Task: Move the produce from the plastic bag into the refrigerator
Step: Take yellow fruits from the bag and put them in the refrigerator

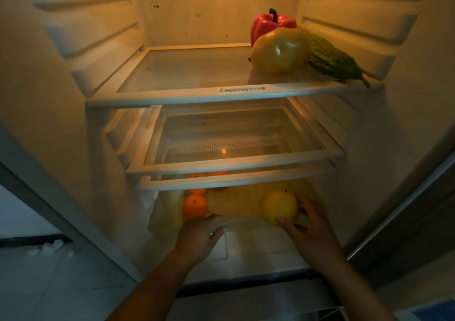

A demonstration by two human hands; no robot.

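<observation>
Interior of an open refrigerator (73,99), seen from above and in front. On the top shelf (197,96), at its right rear, three items are grouped: a red bell pepper (266,25) is set upright at the back, a yellow pear-shaped fruit (280,51) is laid just before it and touching it, and a bitter gourd (332,59) is laid along the right edge, its stalk end projecting past the shelf rim. Two lower shelves (234,163) are shown bare. In the drawer (243,221) at the bottom, an orange (195,205) is seen at the left, with a second orange (196,191) partly hidden behind it. A yellow apple (279,206) is held at the right of the drawer by the right hand (312,234), the thumb being pressed to its near side and the fingers curled round its far side. The drawer's front rim is gripped by the left hand (197,239), fingers laid over it and thumb beneath. Pale translucent material (160,212) is seen at the drawer's left; whether it is a bag cannot be told.
</observation>
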